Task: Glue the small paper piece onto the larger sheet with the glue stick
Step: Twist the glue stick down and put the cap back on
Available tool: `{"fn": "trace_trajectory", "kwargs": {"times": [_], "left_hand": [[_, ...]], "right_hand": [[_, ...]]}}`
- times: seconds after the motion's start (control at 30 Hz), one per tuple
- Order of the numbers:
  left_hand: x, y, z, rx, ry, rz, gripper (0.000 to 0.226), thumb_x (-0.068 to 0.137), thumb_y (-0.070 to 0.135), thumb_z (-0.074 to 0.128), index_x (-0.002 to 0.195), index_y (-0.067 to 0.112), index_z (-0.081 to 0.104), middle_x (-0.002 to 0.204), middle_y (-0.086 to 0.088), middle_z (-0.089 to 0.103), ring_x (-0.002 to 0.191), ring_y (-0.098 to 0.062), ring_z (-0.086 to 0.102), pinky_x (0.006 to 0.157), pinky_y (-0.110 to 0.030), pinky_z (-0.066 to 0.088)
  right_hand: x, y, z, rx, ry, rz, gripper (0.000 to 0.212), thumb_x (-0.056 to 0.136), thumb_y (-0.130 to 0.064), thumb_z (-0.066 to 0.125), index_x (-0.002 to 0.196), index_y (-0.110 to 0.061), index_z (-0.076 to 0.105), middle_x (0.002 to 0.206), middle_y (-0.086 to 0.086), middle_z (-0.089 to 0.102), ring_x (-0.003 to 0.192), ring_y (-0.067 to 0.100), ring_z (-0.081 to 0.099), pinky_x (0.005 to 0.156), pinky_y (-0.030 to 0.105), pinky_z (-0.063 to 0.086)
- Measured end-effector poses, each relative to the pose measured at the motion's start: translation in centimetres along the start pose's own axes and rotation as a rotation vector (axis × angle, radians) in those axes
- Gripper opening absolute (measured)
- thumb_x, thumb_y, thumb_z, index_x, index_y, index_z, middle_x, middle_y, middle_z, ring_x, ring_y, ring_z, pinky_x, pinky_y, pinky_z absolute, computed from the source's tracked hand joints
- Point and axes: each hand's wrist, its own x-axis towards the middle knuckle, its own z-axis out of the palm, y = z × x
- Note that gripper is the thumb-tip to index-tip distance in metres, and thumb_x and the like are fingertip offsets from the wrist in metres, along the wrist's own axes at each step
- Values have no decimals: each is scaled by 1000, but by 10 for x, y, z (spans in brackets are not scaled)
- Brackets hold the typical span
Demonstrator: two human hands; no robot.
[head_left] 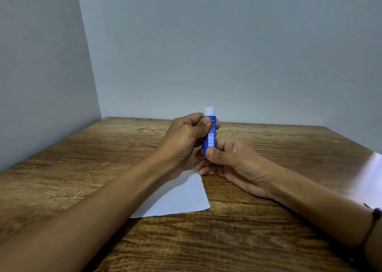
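A blue glue stick (pixel 210 137) with a white top stands upright above the table's middle, held in both hands. My left hand (pixel 183 140) grips its upper part with thumb and fingers. My right hand (pixel 231 164) pinches its lower end. Whether the white top is a cap or bare glue I cannot tell. A small white paper piece (pixel 179 197) lies flat on the wooden table just below my hands, partly hidden by my left forearm. A larger white sheet (pixel 368 178) lies at the right edge of the view, partly covered by my right forearm.
The wooden table (pixel 248 240) fills the lower view, set into a corner of two pale grey walls (pixel 206 44). A dark cord bracelet (pixel 374 216) circles my right wrist.
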Motion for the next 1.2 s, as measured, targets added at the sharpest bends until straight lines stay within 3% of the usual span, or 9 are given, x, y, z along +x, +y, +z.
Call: {"fn": "trace_trajectory", "kwargs": {"times": [0.17,0.27,0.47,0.6,0.67,0.77,0.87,1.0,1.2], "left_hand": [[0,-1,-2,-8,16,-30,26,91,17,45,72,12,61,58,-5,51,57,-21,39,53,-25,33],[-1,1,0,5,6,-3,23,92,15,45,75,10,60,66,-3,55,55,-12,50,53,-23,43],[0,1,0,-9,7,-49,26,91,19,46,72,13,61,61,-7,49,57,-21,40,58,-27,34],[-2,0,1,-18,-4,-42,23,91,17,45,74,11,60,64,-6,52,55,-15,49,54,-26,39],[-2,1,1,-20,-2,-8,24,91,16,46,73,11,61,63,-4,53,57,-14,49,54,-24,42],[-3,3,0,-5,-5,-42,26,91,21,47,71,15,61,55,0,53,51,-15,46,54,-24,39],[-5,2,-1,-10,-6,-84,25,91,21,46,72,16,61,59,-1,53,49,-13,50,55,-25,44],[-4,3,0,-18,3,-6,23,91,16,45,74,10,60,67,-7,52,61,-16,48,54,-22,42],[-5,4,-1,1,-2,-63,25,91,21,47,72,16,61,61,-3,52,49,-14,48,58,-27,40]], "right_hand": [[-1,0,-2,-6,-3,2,34,83,-9,58,110,12,56,93,17,66,83,22,64,78,27,54],[0,2,0,-31,77,3,48,63,-14,70,104,7,57,76,14,65,69,20,63,74,26,54],[-1,-1,-2,18,-35,-12,23,81,-15,60,97,1,64,96,16,68,90,25,66,79,29,53],[1,3,0,-28,63,-5,47,66,-15,69,105,9,58,93,21,64,81,24,63,74,26,53],[1,3,1,-26,58,-9,38,66,-17,74,96,2,60,85,17,64,74,21,63,72,25,54],[-1,1,-1,41,-37,-12,12,79,-17,64,83,-8,69,92,13,68,85,22,66,79,30,53],[-2,0,-4,26,-55,-1,26,77,-10,60,99,1,67,104,16,67,97,23,64,83,30,53],[1,3,1,-9,37,14,67,57,-14,83,112,11,53,95,20,63,84,26,62,74,26,55],[-3,-1,-1,41,-69,-2,30,82,-12,60,106,6,60,101,15,68,97,25,64,82,29,53]]}}
